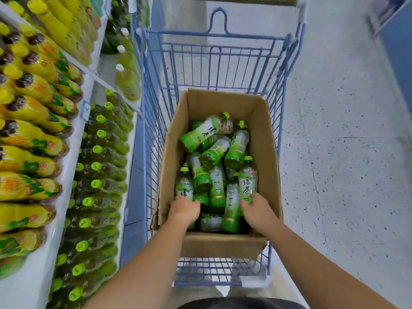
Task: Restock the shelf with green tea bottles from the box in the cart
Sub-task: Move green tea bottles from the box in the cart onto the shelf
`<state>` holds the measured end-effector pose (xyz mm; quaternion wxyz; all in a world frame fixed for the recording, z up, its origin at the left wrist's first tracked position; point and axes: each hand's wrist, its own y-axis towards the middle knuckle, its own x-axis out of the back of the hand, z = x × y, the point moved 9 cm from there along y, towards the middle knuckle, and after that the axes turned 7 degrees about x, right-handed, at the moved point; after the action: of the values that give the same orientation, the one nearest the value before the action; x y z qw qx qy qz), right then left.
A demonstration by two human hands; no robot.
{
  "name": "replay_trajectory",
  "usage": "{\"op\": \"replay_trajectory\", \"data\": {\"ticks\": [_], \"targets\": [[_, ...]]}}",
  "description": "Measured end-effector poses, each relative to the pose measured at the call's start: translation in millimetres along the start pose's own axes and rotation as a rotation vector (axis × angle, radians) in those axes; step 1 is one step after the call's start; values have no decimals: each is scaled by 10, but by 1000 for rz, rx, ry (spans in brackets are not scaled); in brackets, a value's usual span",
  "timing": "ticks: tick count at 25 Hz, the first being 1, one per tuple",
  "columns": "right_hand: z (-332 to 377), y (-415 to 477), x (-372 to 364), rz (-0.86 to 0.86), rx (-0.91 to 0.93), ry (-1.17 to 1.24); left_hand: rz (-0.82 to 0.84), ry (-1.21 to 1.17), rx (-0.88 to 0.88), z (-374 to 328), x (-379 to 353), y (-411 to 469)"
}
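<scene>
Down inside the cardboard box [265, 139] that sits in the blue wire cart [153, 121], both forearms stretch forward with the backs of the hands facing up. The left hand [184, 210] curls round the lower body of an upright green tea bottle [184, 184] by the box's left wall, and the right hand [256, 210] wraps the base of another upright bottle [248, 179] by the right wall. Between them more bottles [214, 152] lie jumbled, and the shelf [73, 152] runs along the cart's left side.
</scene>
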<state>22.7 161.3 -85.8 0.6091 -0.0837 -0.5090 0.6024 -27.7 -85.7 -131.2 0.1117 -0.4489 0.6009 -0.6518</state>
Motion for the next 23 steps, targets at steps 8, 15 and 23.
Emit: {"op": "replay_trajectory", "data": {"ticks": [8,15,23], "targets": [[-136,519,-75,-119,-149,-193,-94,214,86,44,-221,546],[-60,836,1,-153,-171,-455,-232,326,37,-100,-100,736],[-191,797,-170,-214,-233,71,-249,219,10,-93,-122,560]]}}
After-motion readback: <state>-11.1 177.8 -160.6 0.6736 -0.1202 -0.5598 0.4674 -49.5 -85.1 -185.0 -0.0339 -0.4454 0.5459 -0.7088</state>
